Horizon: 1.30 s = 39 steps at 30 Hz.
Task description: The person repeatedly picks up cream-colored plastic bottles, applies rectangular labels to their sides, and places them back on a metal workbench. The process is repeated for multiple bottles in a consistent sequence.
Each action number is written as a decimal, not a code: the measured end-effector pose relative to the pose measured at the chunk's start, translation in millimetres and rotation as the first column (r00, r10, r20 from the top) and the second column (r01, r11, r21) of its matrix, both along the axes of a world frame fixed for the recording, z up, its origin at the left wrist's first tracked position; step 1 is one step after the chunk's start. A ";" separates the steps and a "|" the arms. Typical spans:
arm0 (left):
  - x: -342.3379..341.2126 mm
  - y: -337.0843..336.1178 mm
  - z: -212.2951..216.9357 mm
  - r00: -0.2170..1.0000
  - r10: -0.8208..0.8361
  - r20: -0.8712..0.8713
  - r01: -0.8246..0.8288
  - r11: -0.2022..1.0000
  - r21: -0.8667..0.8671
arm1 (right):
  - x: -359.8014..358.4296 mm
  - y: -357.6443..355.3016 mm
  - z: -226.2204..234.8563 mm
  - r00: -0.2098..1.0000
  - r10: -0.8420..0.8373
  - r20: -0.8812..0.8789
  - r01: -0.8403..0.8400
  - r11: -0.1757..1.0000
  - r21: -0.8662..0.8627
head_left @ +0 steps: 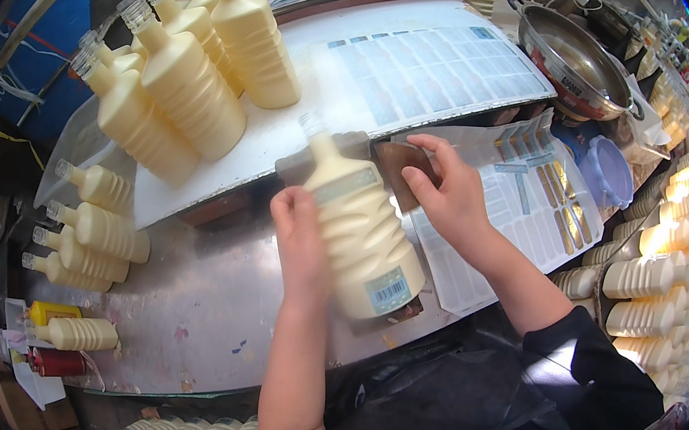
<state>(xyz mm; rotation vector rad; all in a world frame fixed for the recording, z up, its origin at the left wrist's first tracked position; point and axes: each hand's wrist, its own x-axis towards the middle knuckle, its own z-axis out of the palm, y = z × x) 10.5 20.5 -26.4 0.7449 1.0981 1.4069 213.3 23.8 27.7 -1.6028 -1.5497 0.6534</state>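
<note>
Left edge of the counter [201,312]: several cream bottles lie on their sides [92,244], with one more [82,333] and a red can [57,361] near the front-left corner. At the back left, on a white board [281,128], filled bottles stand upright in a cluster [188,88].

Centre: I see the left hand [300,238] clasped around the left flank of a ribbed cream bottle [360,230], fingers wrapped on it. The bottle lies tilted over the front-centre of the counter, neck pointing to the back edge, a small label near its base.

Right of the bottle: the right hand [446,193] is not gripping the bottle; its fingers are bent and pressing at the bottle's upper right side, next to a brown block [399,164]. I cannot tell whether a label is pinched under the fingertips.

Further right: label sheets [528,217] lie flat toward the front-right edge, a larger sheet [430,73] toward the back, and a steel pan [577,67] at the back-right corner. Stacked bottles [657,278] sit beyond the right edge.

Risks, as I judge them:
- The bottle is held by one hand only; its ribbed, smooth wall could roll or slip off the front edge.
- Uneven finger pressure could set a label crooked or creased.
- A sweep of the left forearm could knock the lying bottles off the left edge.
</note>
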 end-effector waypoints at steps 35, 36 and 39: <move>14.7 -52.5 11.5 0.400 0.157 -0.903 0.105 0.971 0.215 | -1.5 9.2 -18.8 0.978 0.072 -0.197 -0.075 0.997 -0.008; 14.7 -52.7 11.2 0.411 0.157 -0.898 0.093 0.973 0.213 | 0.5 10.7 -25.8 0.982 0.072 -0.172 -0.072 0.997 0.007; 13.4 -52.1 10.4 0.418 0.157 -0.895 0.076 0.975 0.207 | 4.2 15.6 -29.3 0.987 0.068 -0.145 -0.056 0.995 0.084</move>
